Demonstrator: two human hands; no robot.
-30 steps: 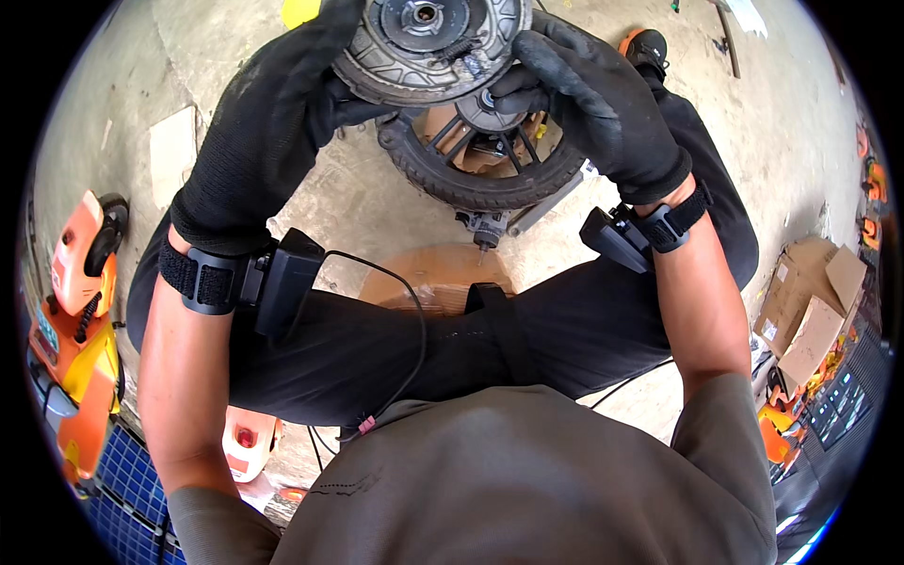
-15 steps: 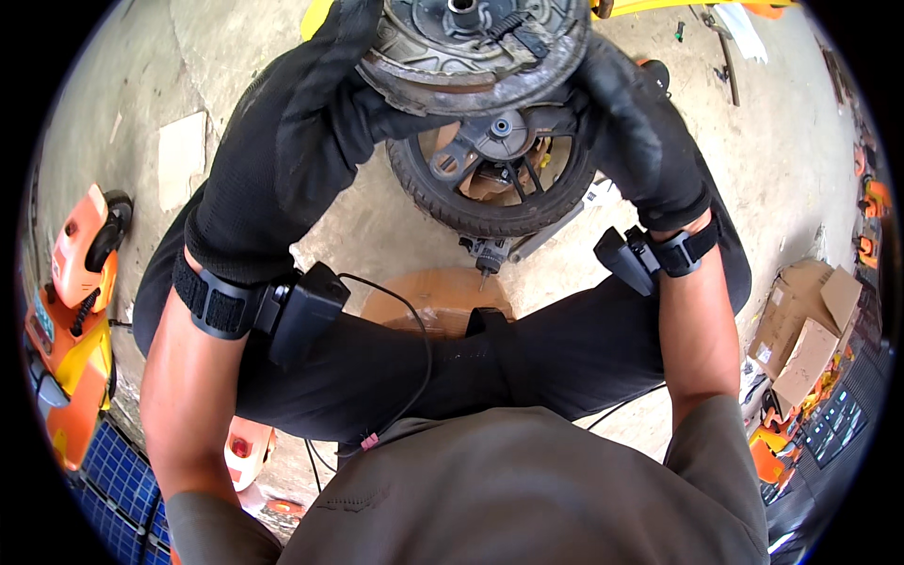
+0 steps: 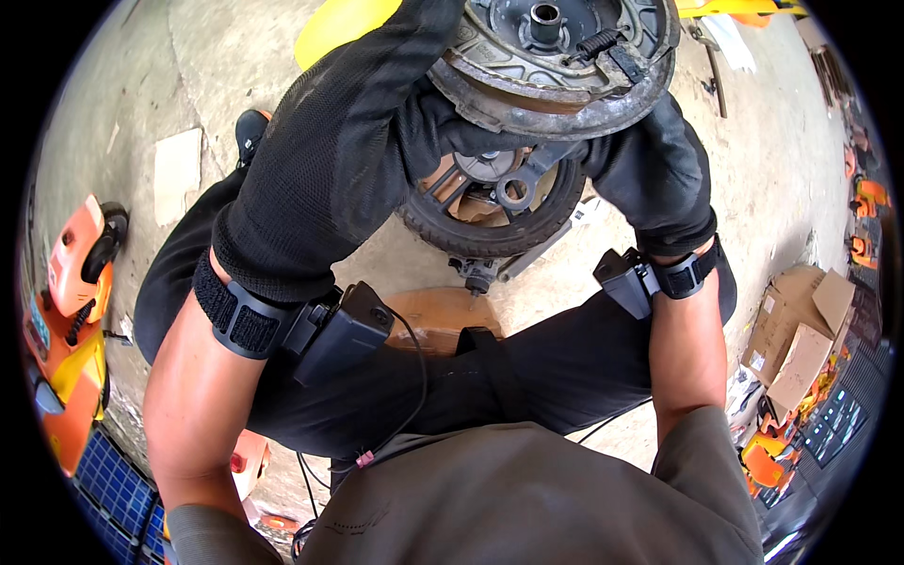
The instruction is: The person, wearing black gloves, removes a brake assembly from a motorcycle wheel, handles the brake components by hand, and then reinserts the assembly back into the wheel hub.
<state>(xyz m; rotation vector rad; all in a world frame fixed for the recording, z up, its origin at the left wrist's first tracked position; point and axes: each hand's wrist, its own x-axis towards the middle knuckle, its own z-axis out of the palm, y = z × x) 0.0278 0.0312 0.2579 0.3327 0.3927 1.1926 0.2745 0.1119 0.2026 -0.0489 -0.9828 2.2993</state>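
Up at the top, a round metal drum brake plate [image 3: 556, 89] is raised with its inner face showing. A central hub, a curved brake shoe and a coil spring sit on it. My left hand [image 3: 377, 132], in a black knit glove, grips its left edge, its fingers partly hidden by the plate. On the opposite side my gloved right hand [image 3: 650, 169] holds the right and lower edge. A metal arm with a round hole [image 3: 515, 191] sticks out below the plate. Beneath it, a spoked wheel with a black tyre [image 3: 504, 243] lies partly covered by the plate and hands.
A drill-like tool [image 3: 478, 278] lies just below the wheel, near brown cardboard [image 3: 443, 315] between my legs. Orange scooter parts [image 3: 80, 254] stand at the left, an opened cardboard box [image 3: 796, 325] at the right. A yellow thing [image 3: 344, 28] shows behind my left hand.
The brake plate and both hands have shifted right and slightly down in the picture. The plate's arm now shows over the wheel, and my hands keep their grip.
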